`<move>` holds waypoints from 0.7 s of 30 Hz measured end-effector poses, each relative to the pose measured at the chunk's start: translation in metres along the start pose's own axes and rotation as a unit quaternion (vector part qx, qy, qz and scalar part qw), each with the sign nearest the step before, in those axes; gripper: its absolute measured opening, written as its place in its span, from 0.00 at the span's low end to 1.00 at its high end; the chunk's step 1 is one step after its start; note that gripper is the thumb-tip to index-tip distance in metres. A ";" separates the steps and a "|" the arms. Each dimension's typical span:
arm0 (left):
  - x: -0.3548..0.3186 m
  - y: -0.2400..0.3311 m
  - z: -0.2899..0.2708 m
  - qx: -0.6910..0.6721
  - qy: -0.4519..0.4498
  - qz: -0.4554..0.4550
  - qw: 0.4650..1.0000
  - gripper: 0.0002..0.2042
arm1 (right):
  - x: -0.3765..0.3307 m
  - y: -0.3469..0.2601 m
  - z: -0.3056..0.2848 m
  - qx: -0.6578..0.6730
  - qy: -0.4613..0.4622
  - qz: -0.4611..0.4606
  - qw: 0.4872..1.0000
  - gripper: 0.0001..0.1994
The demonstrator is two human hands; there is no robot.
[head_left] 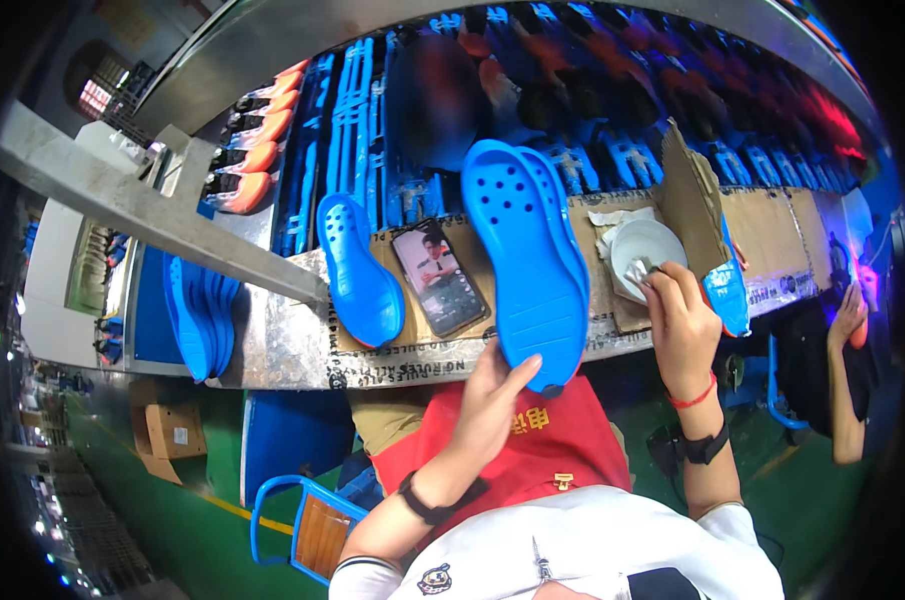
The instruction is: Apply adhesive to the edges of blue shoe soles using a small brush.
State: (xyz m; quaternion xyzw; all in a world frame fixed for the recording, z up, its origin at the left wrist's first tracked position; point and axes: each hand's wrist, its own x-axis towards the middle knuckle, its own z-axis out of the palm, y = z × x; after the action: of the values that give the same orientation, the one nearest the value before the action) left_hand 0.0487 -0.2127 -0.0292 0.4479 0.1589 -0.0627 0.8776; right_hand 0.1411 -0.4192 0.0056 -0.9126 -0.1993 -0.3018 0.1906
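Observation:
My left hand (495,398) is closed round the heel end of a blue shoe sole (527,270) with round holes in its forefoot. A second blue sole (545,178) shows behind it, its edge along the right side. Over a white bowl (655,247), my right hand (684,325) pinches a small pale-tipped tool (636,268). The tip is inside the bowl; fingers hide the rest, so its exact kind is unclear. Left of the held soles, a phone (440,278) with a lit screen lies beside another blue sole (357,270).
Blue racks with shoes (582,90) run behind the bench (272,345). A cardboard flap (694,185) and a blue sole (724,295) stand right of the bowl. Stacked blue soles (202,315) lean at left, near a metal bar (162,205). Another person's hand (849,318) is at right.

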 end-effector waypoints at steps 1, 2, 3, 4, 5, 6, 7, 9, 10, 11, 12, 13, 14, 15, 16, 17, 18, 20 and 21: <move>-0.011 0.012 -0.004 0.015 -0.033 0.002 0.999 0.27 | 0.001 0.003 0.004 -0.015 -0.007 0.003 1.000 0.07; -0.022 0.010 -0.018 0.108 0.069 0.021 0.992 0.29 | 0.002 0.006 0.006 -0.024 -0.012 0.005 1.000 0.07; -0.030 0.038 -0.013 0.205 0.110 0.028 0.972 0.29 | 0.003 0.011 0.009 -0.038 -0.020 0.010 0.999 0.07; -0.030 0.049 -0.038 0.303 0.098 0.128 0.939 0.30 | 0.004 0.014 0.011 -0.055 -0.027 0.012 0.998 0.07; -0.029 0.068 -0.055 0.438 0.158 0.140 0.874 0.30 | 0.004 0.018 0.014 -0.069 -0.041 0.016 0.997 0.06; -0.028 0.078 -0.077 0.547 0.210 0.223 0.779 0.29 | 0.005 0.020 0.016 -0.061 -0.050 0.015 0.997 0.05; -0.023 0.087 -0.097 0.590 0.273 0.223 0.726 0.29 | 0.005 0.022 0.017 -0.055 -0.057 0.015 0.997 0.05; -0.016 0.093 -0.148 0.623 0.308 0.170 0.699 0.28 | 0.005 0.023 0.021 -0.051 -0.069 0.018 0.996 0.05; -0.010 0.090 -0.178 0.621 0.321 0.165 0.696 0.27 | 0.007 0.023 0.023 -0.042 -0.082 0.014 0.996 0.05; -0.005 0.087 -0.196 0.619 0.332 0.159 0.694 0.27 | 0.007 0.024 0.025 -0.044 -0.081 0.014 0.996 0.05; 0.000 0.088 -0.190 0.619 0.331 0.159 0.695 0.27 | 0.006 0.026 0.028 -0.043 -0.083 0.005 0.996 0.04; 0.004 0.092 -0.177 0.468 0.346 0.138 0.802 0.27 | 0.006 0.027 0.030 -0.040 -0.085 -0.004 0.996 0.04; 0.007 0.094 -0.171 0.301 0.350 0.112 0.880 0.27 | 0.006 0.028 0.030 -0.040 -0.086 -0.004 0.996 0.04; 0.007 0.094 -0.180 0.300 0.352 0.112 0.879 0.27 | 0.007 0.028 0.031 -0.041 -0.093 -0.008 0.995 0.04; 0.012 0.095 -0.195 0.262 0.326 0.098 0.903 0.28 | 0.009 0.028 0.031 -0.042 -0.100 -0.013 0.994 0.04; 0.014 0.096 -0.209 0.223 0.300 0.085 0.924 0.29 | 0.010 0.028 0.031 -0.040 -0.100 -0.015 0.994 0.04; 0.013 0.099 -0.209 0.223 0.303 0.085 0.923 0.29 | 0.010 0.029 0.032 -0.041 -0.105 -0.020 0.993 0.04; 0.016 0.108 -0.207 0.237 0.287 0.045 0.927 0.30 | 0.010 0.031 0.032 -0.038 -0.111 -0.027 0.993 0.04; 0.016 0.111 -0.201 0.236 0.293 0.047 0.925 0.30 | 0.011 0.031 0.031 -0.038 -0.120 -0.022 0.992 0.04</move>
State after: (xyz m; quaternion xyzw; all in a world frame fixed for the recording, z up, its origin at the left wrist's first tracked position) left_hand 0.0466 0.0151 -0.0597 0.6478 0.3682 0.0766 0.6625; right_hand 0.1783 -0.4283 -0.0179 -0.9442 -0.2291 -0.2019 0.1238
